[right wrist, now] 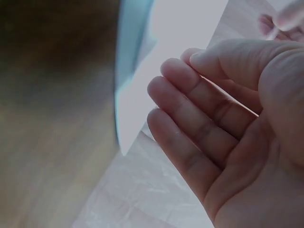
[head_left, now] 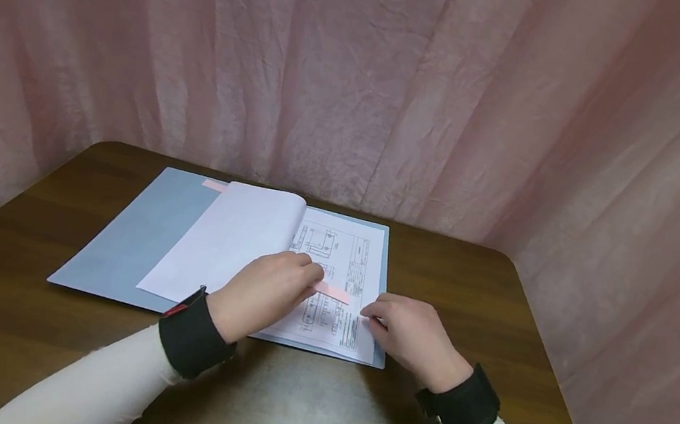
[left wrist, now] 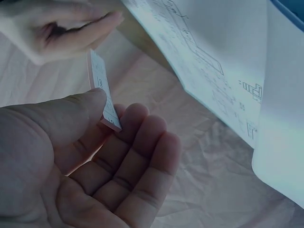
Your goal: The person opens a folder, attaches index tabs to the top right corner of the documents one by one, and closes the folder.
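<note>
My left hand pinches a thin pink strip between thumb and fingers, above a page of printed technical drawings. Small dark print shows on the strip in the left wrist view; its edge is pink. My right hand hovers by the page's right edge, fingers gently bent and thumb tip against the index finger. Nothing shows between its fingertips in the right wrist view. A turned-over white sheet lies to the left, inside the open blue-grey folder.
Another pink piece sticks out at the folder's top, partly under the turned sheet. The folder lies on a dark wooden table with rounded far corners. Pink curtains hang behind and beside it.
</note>
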The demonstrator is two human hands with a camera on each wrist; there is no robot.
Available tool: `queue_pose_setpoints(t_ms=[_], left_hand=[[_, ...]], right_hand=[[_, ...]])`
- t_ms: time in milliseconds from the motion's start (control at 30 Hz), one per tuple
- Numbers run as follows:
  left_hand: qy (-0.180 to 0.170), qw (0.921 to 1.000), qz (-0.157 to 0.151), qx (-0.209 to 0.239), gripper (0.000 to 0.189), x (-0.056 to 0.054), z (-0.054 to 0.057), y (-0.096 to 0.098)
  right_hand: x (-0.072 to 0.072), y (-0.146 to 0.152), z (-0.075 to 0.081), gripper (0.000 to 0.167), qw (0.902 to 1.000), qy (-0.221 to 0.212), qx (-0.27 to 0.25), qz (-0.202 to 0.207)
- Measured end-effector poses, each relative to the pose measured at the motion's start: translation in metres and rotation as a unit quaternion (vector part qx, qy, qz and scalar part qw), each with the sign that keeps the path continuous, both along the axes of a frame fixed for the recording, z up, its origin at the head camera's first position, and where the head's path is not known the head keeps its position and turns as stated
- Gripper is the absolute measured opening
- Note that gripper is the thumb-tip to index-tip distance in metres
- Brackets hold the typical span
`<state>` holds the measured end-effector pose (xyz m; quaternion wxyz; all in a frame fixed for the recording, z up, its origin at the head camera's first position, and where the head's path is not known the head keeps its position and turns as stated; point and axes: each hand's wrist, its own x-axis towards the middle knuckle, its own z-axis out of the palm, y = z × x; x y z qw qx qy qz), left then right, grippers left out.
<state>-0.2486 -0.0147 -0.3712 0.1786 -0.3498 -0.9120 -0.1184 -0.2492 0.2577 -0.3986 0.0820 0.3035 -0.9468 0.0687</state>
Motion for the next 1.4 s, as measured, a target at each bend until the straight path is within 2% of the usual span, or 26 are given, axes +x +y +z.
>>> queue_pose_setpoints(t_ms=[300,500,700,900,1133,1400], left_hand=[[-0.014,0.9998,0.015,-0.007,0.021,-0.003,-0.002,-0.001],[-0.012,0.9998,0.017,-0.007,0.02,-0.004,-0.002,0.0],[0.003,1.0,0.004,-0.003,0.017,-0.004,-0.007,0.002],[0.022,0.9997,-0.004,0.0,0.014,-0.003,-0.01,0.002],[0.01,0.9999,-0.004,-0.002,0.016,-0.003,-0.008,0.003],[0.01,0.9999,-0.005,-0.003,0.015,-0.001,-0.007,0.004]], right_hand=[[-0.005,-0.005,0.025,0.019,0.9979,0.049,-0.04,-0.011],[-0.008,-0.014,0.034,0.021,0.9946,0.062,-0.083,0.011],[-0.009,-0.024,0.034,0.031,0.9944,0.046,-0.086,0.041],[-0.008,-0.029,0.031,0.027,0.9944,0.041,-0.079,0.056],[-0.007,-0.031,0.029,0.015,0.9953,0.037,-0.076,0.048],[-0.006,-0.032,0.029,0.016,0.9965,0.032,-0.069,0.035]])
